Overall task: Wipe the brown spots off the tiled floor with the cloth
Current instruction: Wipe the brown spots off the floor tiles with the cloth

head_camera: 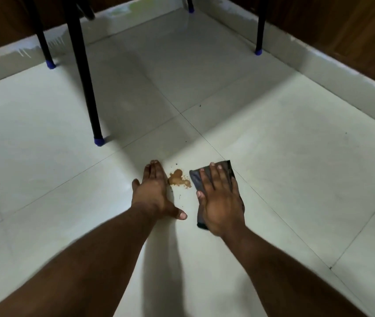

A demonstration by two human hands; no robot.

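Two bare forearms are reaching in from the bottom of the frame toward the centre. Left hand (153,193) is lying flat on the pale glossy tiled floor (296,156), fingers straight and together, thumb spread out to the right, holding nothing. Right hand (219,200) is pressing palm-down with spread fingers on a dark grey folded cloth (195,179), just right of centre. Between the hands, a brown smeared spot (178,178) is sitting on the tile, touching the cloth's left edge, small brown specks scattered around it. Black furniture legs with blue caps (98,140) are standing in the upper left.
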